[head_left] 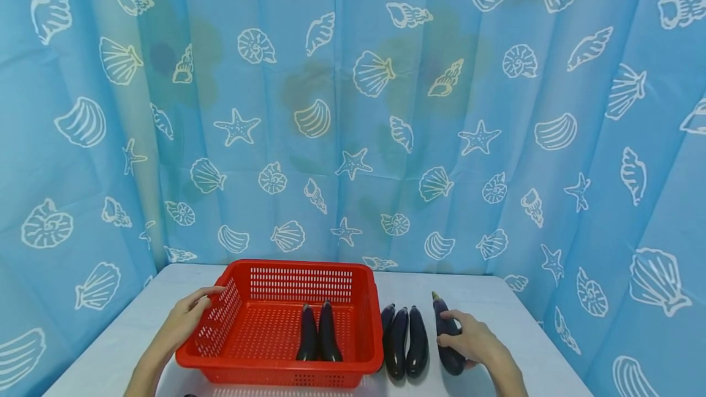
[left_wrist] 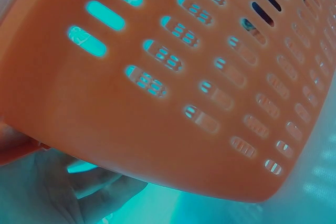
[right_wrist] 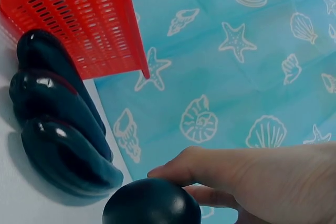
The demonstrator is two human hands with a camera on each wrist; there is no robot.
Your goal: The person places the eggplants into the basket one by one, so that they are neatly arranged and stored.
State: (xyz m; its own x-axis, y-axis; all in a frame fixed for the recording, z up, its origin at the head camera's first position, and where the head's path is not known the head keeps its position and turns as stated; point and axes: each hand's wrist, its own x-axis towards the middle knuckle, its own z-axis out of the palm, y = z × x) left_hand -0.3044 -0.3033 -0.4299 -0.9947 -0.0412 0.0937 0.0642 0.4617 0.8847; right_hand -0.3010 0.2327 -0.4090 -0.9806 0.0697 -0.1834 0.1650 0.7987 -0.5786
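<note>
My right hand [head_left: 469,339] grips a dark purple eggplant [head_left: 445,326] round its middle, its stem end pointing away; the right wrist view shows its rounded end [right_wrist: 152,205] close up. Whether this eggplant is lifted or touches the table cannot be told. Several eggplants [head_left: 417,348] lie side by side to its left, against a red plastic basket [head_left: 281,367]. Two more eggplants [head_left: 329,339] lie inside the basket, toward its right. My left hand [head_left: 184,317] rests at the basket's left rim with extended fingers, partly hidden behind the basket wall [left_wrist: 105,124] in the left wrist view.
The white table [head_left: 405,283] carries everything. A blue shell-patterned curtain [head_left: 353,139] hangs behind it and along both sides. The basket has raised, slotted walls. A small dark thing [head_left: 190,395] shows at the bottom edge of the head view, mostly cut off.
</note>
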